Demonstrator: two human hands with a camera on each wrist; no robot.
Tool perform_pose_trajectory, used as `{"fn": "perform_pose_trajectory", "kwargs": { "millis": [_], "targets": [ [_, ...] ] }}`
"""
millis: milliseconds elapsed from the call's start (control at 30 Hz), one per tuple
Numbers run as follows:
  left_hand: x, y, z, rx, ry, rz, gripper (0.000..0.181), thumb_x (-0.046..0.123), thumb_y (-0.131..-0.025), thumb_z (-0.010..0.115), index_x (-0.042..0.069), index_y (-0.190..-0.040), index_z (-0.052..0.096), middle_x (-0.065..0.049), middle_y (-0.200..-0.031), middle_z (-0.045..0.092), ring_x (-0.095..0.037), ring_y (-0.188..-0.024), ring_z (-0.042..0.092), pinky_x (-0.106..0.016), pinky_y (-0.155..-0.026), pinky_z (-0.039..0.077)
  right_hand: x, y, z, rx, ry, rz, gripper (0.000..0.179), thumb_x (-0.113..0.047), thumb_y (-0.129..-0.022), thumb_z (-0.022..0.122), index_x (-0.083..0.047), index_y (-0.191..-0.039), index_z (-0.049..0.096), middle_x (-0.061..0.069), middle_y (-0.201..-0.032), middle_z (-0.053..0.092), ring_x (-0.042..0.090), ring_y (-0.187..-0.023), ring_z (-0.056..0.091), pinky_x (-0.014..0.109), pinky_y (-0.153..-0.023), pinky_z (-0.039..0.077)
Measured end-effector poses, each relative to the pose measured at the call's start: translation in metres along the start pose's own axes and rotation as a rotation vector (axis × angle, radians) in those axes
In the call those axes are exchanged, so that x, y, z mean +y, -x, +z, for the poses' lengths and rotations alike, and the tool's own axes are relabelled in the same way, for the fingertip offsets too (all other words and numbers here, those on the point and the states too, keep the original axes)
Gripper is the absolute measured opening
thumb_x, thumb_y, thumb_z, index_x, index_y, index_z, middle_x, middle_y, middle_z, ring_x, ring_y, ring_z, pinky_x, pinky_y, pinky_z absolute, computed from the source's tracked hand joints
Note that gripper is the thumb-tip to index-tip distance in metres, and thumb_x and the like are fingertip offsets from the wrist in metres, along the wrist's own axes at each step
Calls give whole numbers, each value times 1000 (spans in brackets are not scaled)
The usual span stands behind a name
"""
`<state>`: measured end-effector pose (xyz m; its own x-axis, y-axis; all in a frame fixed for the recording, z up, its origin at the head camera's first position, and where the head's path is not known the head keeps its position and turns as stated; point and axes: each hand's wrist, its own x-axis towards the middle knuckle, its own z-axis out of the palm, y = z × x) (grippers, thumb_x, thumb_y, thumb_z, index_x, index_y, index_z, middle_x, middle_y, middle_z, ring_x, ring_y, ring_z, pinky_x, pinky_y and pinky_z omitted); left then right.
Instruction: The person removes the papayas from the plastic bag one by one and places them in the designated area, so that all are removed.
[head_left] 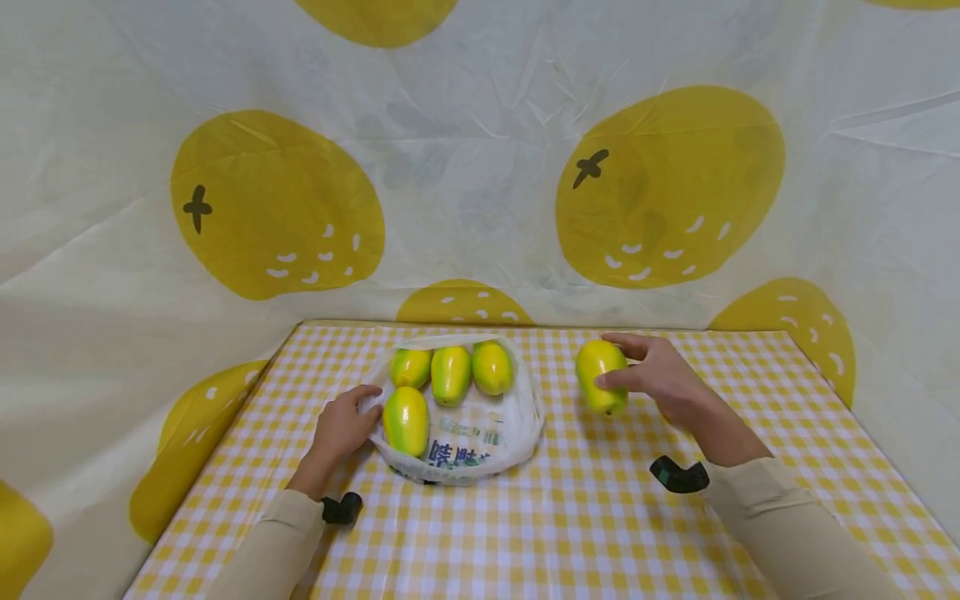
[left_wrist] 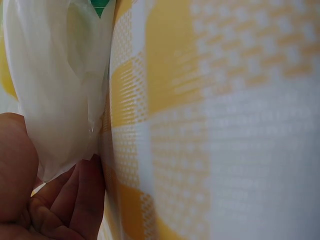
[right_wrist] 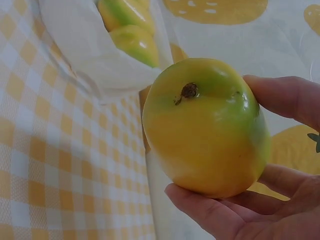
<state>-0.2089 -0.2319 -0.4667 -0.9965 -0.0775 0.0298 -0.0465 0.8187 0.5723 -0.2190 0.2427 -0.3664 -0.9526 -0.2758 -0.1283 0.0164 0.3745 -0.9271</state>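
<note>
A yellow-green mango (head_left: 600, 375) is held up over the table's right half, gripped between the thumb and fingers of my right hand (head_left: 660, 379). In the right wrist view the dark stem scar of that mango (right_wrist: 207, 130) faces the camera. An open white plastic bag (head_left: 528, 417) stands on the table to the left, with several more mangoes (head_left: 451, 375) inside it. My left hand (head_left: 341, 429) is at the bag's left rim. In the left wrist view the plastic bag (left_wrist: 60, 95) lies between the thumb and curled fingers of my left hand (left_wrist: 60, 205).
A yellow-and-white checked cloth (head_left: 592, 517) covers the table. Behind it hangs a pale curtain (head_left: 480, 208) printed with big yellow fruit. Each wrist wears a small black device, one on the left (head_left: 342, 508) and one on the right (head_left: 678, 475).
</note>
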Motion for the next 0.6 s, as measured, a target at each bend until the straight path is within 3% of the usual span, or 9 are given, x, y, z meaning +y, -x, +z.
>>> {"fn": "perform_pose_trajectory", "kwargs": {
  "millis": [267, 500, 600],
  "targets": [
    [-2, -1, -1, -4, -2, -3, 37, 25, -98, 64, 13, -133, 70, -21, -122, 75, -23, -70, 60, -39, -73, 50, 4, -2, -6, -1, 32, 1, 84, -16, -91, 78, -1, -161, 34, 36, -160, 38, 19, -110, 70, 29, -84, 60],
    [-2, 0, 1, 5, -13, -2, 36, 24, -98, 65, 12, -131, 71, -22, -124, 74, -28, -82, 67, -47, -80, 54, 8, -5, -12, 3, 29, 17, 86, -16, -92, 78, -1, -162, 31, 37, -161, 36, 12, -105, 70, 27, -83, 60],
    [-1, -1, 0, 4, -10, -5, 36, 25, -98, 65, 13, -131, 71, -21, -123, 74, -27, -79, 66, -44, -78, 54, 10, -6, -15, 5, 42, 24, 87, -17, -92, 78, -2, -163, 30, 37, -161, 35, 12, -106, 69, 27, -83, 60]
  ]
}}
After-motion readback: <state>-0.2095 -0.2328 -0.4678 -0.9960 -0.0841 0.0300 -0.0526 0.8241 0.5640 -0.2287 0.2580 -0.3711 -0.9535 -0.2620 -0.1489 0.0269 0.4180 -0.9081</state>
